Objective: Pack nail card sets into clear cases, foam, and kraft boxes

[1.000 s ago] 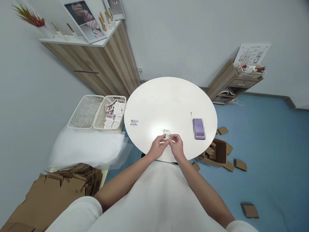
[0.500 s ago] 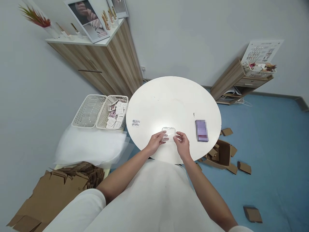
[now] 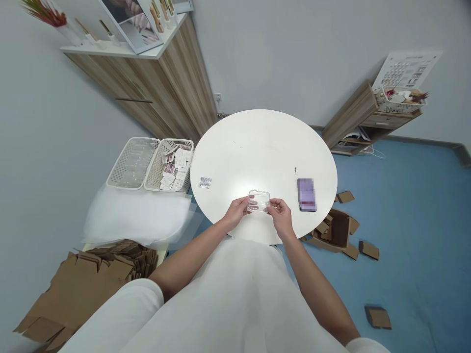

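Note:
A small clear plastic case (image 3: pixel 258 200) is held just above the near edge of the round white table (image 3: pixel 263 147). My left hand (image 3: pixel 238 212) pinches its left end and my right hand (image 3: pixel 279 214) pinches its right end, fingers closed on it. The case lies flat and wide between the two hands. A small strip of clear beads or studs (image 3: pixel 205 182) lies on the table's left side, apart from my hands.
A purple phone (image 3: pixel 306 194) lies on the table's right. Two white baskets (image 3: pixel 150 164) stand left of the table, one holding small cards. Flattened cardboard (image 3: pixel 84 284) is stacked at lower left; cardboard pieces and a box (image 3: pixel 333 229) lie on the blue floor. Wooden cabinets stand along the wall.
The case, first bunched small between my fingertips, now lies flat and wide between both hands. My hands have moved slightly apart.

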`<move>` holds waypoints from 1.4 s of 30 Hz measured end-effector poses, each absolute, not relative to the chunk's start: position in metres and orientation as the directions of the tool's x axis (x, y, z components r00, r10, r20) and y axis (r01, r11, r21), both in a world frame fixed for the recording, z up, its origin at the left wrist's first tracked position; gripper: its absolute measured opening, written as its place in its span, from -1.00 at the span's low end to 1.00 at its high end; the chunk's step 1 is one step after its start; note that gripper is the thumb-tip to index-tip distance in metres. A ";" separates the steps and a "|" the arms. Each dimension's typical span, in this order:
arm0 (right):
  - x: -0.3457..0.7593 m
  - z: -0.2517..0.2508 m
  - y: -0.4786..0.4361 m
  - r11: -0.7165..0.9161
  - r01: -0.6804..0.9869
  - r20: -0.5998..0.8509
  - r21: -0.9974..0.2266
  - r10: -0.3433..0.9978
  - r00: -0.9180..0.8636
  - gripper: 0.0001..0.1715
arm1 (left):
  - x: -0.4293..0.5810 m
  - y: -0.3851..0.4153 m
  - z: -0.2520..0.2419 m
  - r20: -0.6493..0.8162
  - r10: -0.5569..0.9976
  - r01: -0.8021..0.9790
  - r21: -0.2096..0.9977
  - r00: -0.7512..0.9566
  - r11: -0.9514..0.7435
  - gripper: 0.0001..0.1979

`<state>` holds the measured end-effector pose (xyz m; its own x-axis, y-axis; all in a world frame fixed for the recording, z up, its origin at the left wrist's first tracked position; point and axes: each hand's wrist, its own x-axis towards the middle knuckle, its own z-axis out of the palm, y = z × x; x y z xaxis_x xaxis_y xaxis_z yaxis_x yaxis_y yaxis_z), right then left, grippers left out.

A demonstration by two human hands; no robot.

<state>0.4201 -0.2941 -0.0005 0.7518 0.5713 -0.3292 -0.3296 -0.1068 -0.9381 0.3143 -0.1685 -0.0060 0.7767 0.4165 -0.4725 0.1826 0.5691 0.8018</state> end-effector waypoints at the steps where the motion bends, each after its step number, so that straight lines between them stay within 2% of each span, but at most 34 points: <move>1: 0.420 -0.001 -0.294 -0.106 -0.332 -0.331 -0.937 0.568 0.753 -0.67 | 0.314 -0.168 -0.006 -0.458 0.415 0.187 0.816 0.786 0.547 -0.46; 4: 0.421 -0.002 -0.296 -0.101 -0.356 -0.349 -0.929 0.558 0.753 -0.69 | 0.309 -0.163 -0.004 -0.368 0.426 0.217 0.906 0.827 0.363 -0.33; 6: 0.422 -0.001 -0.297 -0.101 -0.377 -0.365 -0.921 0.562 0.742 -0.70 | 0.304 -0.157 -0.002 -0.279 0.429 0.244 0.960 0.859 0.136 -0.08; 8: 0.423 0.000 -0.299 -0.110 -0.387 -0.375 -0.915 0.580 0.723 -0.72 | 0.300 -0.151 0.000 -0.208 0.403 0.258 0.963 0.891 -0.074 0.12; 10: 0.423 0.001 -0.299 -0.130 -0.387 -0.383 -0.913 0.605 0.698 -0.73 | 0.298 -0.146 0.002 -0.171 0.366 0.256 0.946 0.915 -0.198 0.12; 13: 0.422 0.000 -0.299 -0.170 -0.374 -0.391 -0.912 0.636 0.665 -0.73 | 0.299 -0.143 0.004 -0.142 0.353 0.246 0.931 0.925 -0.271 -0.02; 17: 0.425 -0.001 -0.300 -0.256 -0.252 -0.359 -0.933 0.686 0.632 -0.71 | 0.299 -0.143 0.003 -0.127 0.367 0.235 0.935 0.921 -0.267 -0.16; 21: 0.432 0.015 -0.304 -0.268 0.160 -0.107 -0.950 0.761 0.639 -0.46 | 0.298 -0.139 0.002 -0.147 0.388 0.245 0.945 0.910 -0.215 -0.21; 23: 0.436 0.026 -0.305 -0.229 0.385 0.008 -0.894 0.851 0.525 -0.38 | 0.298 -0.138 0.003 -0.164 0.382 0.254 0.947 0.909 -0.198 -0.23; 26: 0.444 0.034 -0.302 -0.175 0.564 -0.015 -0.807 0.961 0.277 -0.38 | 0.301 -0.138 0.007 -0.180 0.344 0.254 0.950 0.922 -0.181 -0.26; 28: 0.450 0.032 -0.300 -0.191 0.572 -0.075 -0.798 0.973 0.220 -0.36 | 0.303 -0.139 0.009 -0.183 0.319 0.245 0.955 0.930 -0.165 -0.25; 32: 0.458 0.023 -0.298 -0.220 0.463 -0.120 -0.858 0.964 0.236 -0.28 | 0.306 -0.142 0.011 -0.191 0.291 0.237 0.962 0.937 -0.132 -0.24; 36: 0.458 0.020 -0.297 -0.169 0.405 -0.062 -0.899 0.963 0.263 -0.39 | 0.306 -0.146 0.008 -0.205 0.308 0.250 0.961 0.929 -0.115 -0.19; 42: 0.453 0.014 -0.298 -0.106 0.508 0.043 -0.855 0.961 0.274 -0.45 | 0.306 -0.156 0.003 -0.222 0.303 0.239 0.971 0.927 -0.020 -0.16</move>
